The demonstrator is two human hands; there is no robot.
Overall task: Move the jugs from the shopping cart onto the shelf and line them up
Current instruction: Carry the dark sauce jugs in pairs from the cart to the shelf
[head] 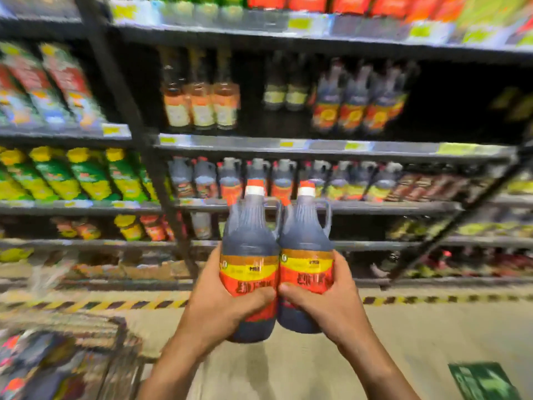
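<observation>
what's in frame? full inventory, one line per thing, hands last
held jugs: 2, dark liquid, red-yellow labels, white caps; left jug and right jug upright, side by side, touching, in front of the shelves
shelf jugs: a row, exact count unclear from blur, dark with red or yellow labels; shelf behind the held jugs
amber bottles: 3, orange-amber, shelf above, left part
dark bottles: about 3, red-yellow labels, same shelf, right part
green-yellow packs: several, left bay
shelving: dark metal, several levels
hazard tape: yellow-black stripe on the floor
shopping cart: 1, bottom left, blurred, holds dark jugs
green floor sign: 1, bottom right
hands: left hand grips the left jug; right hand grips the right jug
</observation>
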